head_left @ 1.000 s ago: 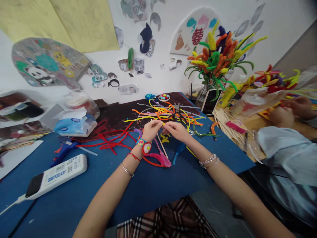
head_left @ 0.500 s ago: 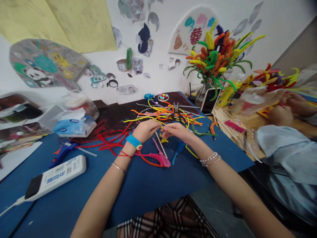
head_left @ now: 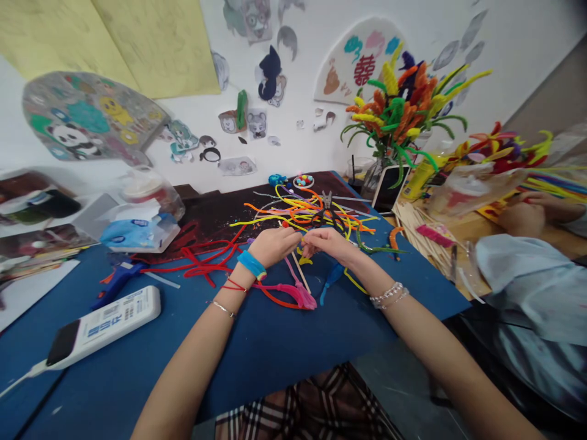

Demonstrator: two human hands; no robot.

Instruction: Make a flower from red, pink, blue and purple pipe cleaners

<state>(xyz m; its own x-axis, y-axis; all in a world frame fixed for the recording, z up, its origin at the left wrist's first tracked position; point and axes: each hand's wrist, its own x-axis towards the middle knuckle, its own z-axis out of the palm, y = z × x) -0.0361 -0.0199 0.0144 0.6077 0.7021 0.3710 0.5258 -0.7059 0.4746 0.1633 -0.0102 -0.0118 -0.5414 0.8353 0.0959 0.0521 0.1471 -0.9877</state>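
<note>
My left hand (head_left: 274, 246) and my right hand (head_left: 326, 242) meet fingertip to fingertip over the blue table. Both are closed in a pinch; what they hold is too small and hidden to name. A thin wooden stick (head_left: 301, 273) slants down below my left fingers. Under the hands lie a pink pipe-cleaner piece (head_left: 300, 295), a yellow piece (head_left: 304, 257) and a blue piece (head_left: 333, 276). Red pipe cleaners (head_left: 206, 264) spread left of my left hand. Behind the hands, black-handled pliers (head_left: 326, 211) rest on a pile of colored pipe cleaners (head_left: 288, 211).
A glue gun (head_left: 117, 283), a white device (head_left: 107, 327) and a tissue pack (head_left: 132, 231) are at the left. Behind stand a phone (head_left: 389, 188) and a vase of pipe-cleaner flowers (head_left: 394, 110). At the right, another person's hands (head_left: 523, 217) are near wooden sticks (head_left: 419, 235).
My left hand has turned slightly, its wrist shifting right, and a small red tip now shows above its fingers. My right hand has hardly moved.
</note>
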